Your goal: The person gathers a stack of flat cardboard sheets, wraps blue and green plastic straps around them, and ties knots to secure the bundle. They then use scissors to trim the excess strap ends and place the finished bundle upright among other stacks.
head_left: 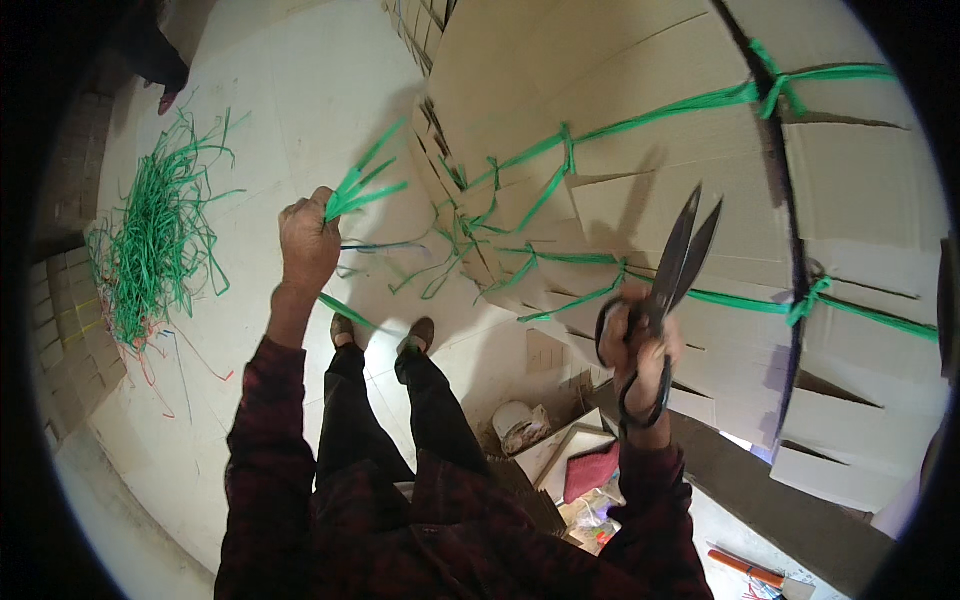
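A tangled heap of green strips (155, 240) lies on the floor (275, 130). The left hand (310, 240) clenches a bunch of green straps (350, 193). Next come two shoes (342, 330) and a red item (592, 470). The right hand (640, 345) grips black scissors (678, 255), blades parted, partly hiding the strapped cardboard (870, 170); an orange-handled tool (745, 568) lies below.
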{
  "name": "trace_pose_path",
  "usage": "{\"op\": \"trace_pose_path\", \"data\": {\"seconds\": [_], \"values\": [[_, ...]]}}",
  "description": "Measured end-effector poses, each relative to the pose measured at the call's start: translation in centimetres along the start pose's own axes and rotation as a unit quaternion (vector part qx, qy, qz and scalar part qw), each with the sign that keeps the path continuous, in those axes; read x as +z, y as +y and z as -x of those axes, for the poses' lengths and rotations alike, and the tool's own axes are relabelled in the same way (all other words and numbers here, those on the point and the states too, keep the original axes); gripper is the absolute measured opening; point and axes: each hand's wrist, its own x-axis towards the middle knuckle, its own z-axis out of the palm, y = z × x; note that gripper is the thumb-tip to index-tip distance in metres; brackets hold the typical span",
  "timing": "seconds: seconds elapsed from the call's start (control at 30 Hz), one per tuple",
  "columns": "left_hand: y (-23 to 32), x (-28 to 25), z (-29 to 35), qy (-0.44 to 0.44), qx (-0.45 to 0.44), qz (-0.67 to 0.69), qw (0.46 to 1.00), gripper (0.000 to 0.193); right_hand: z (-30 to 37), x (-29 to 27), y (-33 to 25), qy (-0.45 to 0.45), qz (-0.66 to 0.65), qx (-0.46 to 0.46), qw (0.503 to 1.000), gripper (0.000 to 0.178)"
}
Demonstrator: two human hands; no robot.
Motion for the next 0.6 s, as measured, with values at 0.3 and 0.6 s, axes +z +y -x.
{"op": "trace_pose_path", "data": {"seconds": [0.3,0.6], "values": [[15.4,14.2,-3.1,-0.12,-0.233,0.484,0.835,0.022,8.8,-1.9,5.0,0.02,-0.024,0.184,0.982,0.06],[16.6,13.7,-1.2,-0.059,-0.21,0.586,0.781,0.012,12.2,-5.9,7.4,-0.039,0.073,0.195,0.977,0.053]]}}
